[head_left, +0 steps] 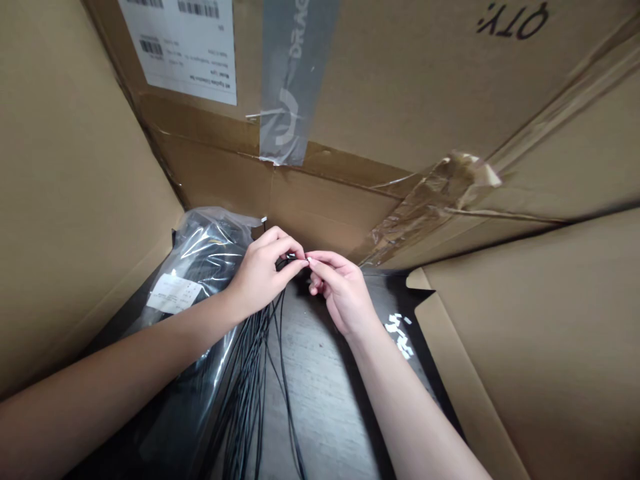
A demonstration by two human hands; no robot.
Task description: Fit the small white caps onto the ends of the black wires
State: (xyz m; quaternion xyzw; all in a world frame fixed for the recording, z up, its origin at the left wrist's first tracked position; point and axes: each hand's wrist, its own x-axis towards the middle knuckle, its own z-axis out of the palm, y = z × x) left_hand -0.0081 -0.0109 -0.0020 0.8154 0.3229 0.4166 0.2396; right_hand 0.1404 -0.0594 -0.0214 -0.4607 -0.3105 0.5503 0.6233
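My left hand (270,270) is closed around the upper ends of a bundle of thin black cables (253,353), which hang down toward the bottom of the view. Its thumb and forefinger meet the fingertips of my right hand (343,287), which pinches a tiny white piece (309,261) at a cable end. Fingers partly hide that piece, so its exact shape is unclear. Another small white tip (264,219) sticks up just beyond my left hand. To the left lies a clear plastic bag (213,233) with dark contents and a white label (175,293).
Several small white pieces (399,333) lie scattered on the dark grey surface (320,393) right of my right forearm. A large taped cardboard box (390,87) stands close behind my hands. Cardboard panels rise at the left (60,187) and right (550,320).
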